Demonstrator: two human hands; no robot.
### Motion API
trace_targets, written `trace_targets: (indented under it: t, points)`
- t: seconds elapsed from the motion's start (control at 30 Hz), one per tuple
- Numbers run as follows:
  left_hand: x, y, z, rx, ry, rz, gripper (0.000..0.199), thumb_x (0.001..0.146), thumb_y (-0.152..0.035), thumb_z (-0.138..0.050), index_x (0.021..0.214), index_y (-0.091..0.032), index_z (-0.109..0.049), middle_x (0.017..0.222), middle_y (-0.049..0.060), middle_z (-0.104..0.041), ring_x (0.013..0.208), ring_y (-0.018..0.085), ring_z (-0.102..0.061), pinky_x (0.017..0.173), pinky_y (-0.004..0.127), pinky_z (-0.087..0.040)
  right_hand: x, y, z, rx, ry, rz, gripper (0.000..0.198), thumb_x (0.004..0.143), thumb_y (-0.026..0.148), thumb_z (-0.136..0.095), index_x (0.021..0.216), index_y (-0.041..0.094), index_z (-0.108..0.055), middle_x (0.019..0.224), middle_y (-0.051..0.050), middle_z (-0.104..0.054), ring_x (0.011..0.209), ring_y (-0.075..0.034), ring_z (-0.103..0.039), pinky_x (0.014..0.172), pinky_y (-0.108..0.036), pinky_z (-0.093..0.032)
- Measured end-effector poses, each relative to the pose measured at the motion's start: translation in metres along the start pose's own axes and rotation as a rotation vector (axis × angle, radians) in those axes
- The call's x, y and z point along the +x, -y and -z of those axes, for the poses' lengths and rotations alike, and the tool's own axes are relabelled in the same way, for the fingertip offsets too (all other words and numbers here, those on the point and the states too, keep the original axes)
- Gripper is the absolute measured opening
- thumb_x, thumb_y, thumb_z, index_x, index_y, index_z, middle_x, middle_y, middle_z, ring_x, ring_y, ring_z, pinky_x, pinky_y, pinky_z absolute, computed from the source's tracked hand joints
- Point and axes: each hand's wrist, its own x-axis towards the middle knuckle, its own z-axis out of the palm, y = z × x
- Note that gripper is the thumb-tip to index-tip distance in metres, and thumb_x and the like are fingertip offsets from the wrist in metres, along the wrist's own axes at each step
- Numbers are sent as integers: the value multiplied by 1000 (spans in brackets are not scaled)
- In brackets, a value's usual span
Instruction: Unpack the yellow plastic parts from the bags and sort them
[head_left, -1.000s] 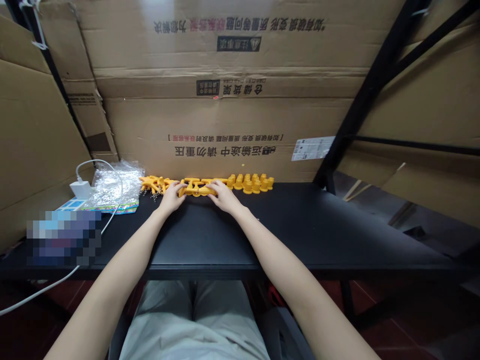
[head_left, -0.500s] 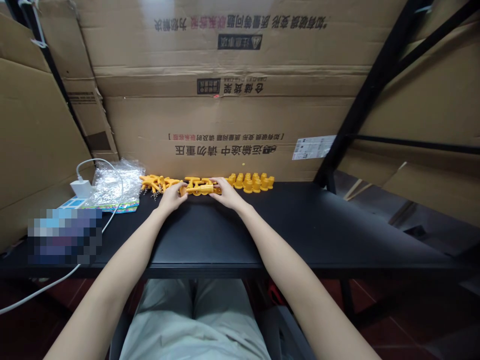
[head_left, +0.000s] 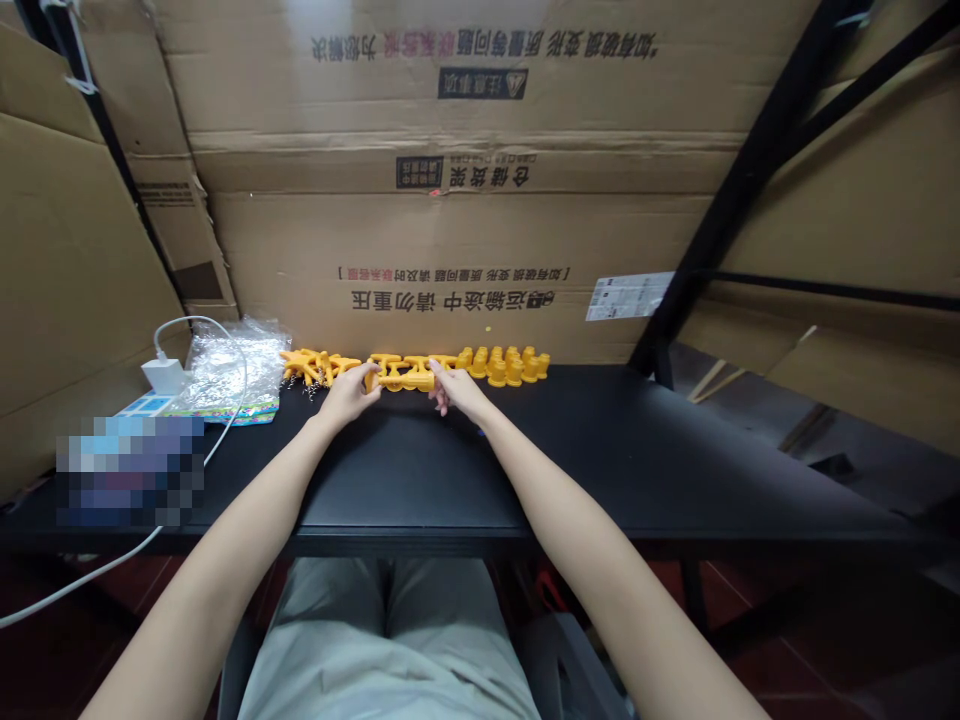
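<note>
A yellow plastic T-shaped piece [head_left: 405, 381] lies sideways between my two hands, just above the table. My left hand [head_left: 349, 394] is closed around its crossbar end, thumb and fingers pinching it. At the right end of the stem is my right hand [head_left: 459, 392], thumb tip and curled fingers closed about that end; the exact contact is small in view. Behind the piece, more yellow T-shaped parts [head_left: 385, 359] stand in a row, partly covered by it and my hands. To the right, several yellow stepped caps [head_left: 514, 370] stand upright. Left of my left hand lies a heap of yellow branching pieces [head_left: 311, 365].
Clear plastic bags [head_left: 232, 370] lie at the back left, by a white charger [head_left: 163, 377] with a white cable [head_left: 90, 575]. A blurred-out object [head_left: 131, 470] sits nearer on the black table [head_left: 637, 460]. Cardboard [head_left: 450, 230] walls the back; a black post [head_left: 720, 210] slants at right.
My right hand has turned and drawn its fingers in below the stem's right end. The held piece shows less of its underside. My left hand has barely shifted.
</note>
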Motion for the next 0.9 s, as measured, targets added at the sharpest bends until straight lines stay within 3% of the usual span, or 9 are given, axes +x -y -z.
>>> trace_targets:
  t: [0.1,0.17,0.27,0.37,0.43,0.63,0.8,0.9]
  points:
    - [0,1,-1,12,-3,-2,27,74,-18,-61,101,-19,-62,80,0,-67,64,11,-60,71,24,-50,-1,3,-4,11,-26,-68,68,87,71,-36,53,16,-55,32,2,-42,27,-9,-44,38,-20,-45]
    - [0,2,-2,19,-1,16,27,74,-19,-62,101,-19,-62,81,1,-68,68,12,-62,73,25,-50,-2,5,-2,8,-23,-110,66,90,68,-33,65,14,-60,38,1,-49,29,-9,-46,37,-20,-45]
    - [0,3,-1,16,3,48,26,74,-19,-61,101,-20,-62,81,1,-68,70,13,-63,73,25,-51,-4,7,5,54,48,-86,46,91,57,-46,101,15,-62,71,-3,-67,44,-10,-61,44,-21,-52]
    - [-1,2,0,-1,10,61,25,75,-20,-61,100,-19,-61,76,0,-67,67,14,-63,71,26,-50,-3,4,9,97,128,44,38,84,38,-67,115,20,-55,101,-6,-68,62,-10,-68,57,-22,-57]
    - [-1,2,2,-11,18,62,26,75,-21,-60,101,-19,-61,73,0,-66,62,14,-62,68,26,-50,-1,-1,10,95,144,93,36,81,34,-71,110,18,-57,100,-8,-68,59,-11,-68,58,-24,-58]
    - [-1,0,5,-6,20,54,26,76,-22,-60,102,-20,-61,68,-2,-64,56,13,-60,63,25,-48,-2,-2,7,95,147,120,31,81,44,-68,88,15,-60,74,-6,-69,47,-12,-64,49,-24,-54]
    - [-2,-2,4,50,-5,22,27,75,-20,-62,102,-18,-61,80,2,-68,63,13,-61,68,25,-50,-6,7,5,107,121,120,48,78,60,-64,65,15,-55,55,-3,-64,39,-10,-57,42,-19,-45]
    - [-2,-6,3,72,-39,-17,27,75,-20,-62,103,-18,-60,91,4,-70,66,13,-61,71,26,-50,-4,5,2,73,60,45,60,82,68,-52,54,15,-54,42,-2,-56,29,-8,-46,34,-20,-35]
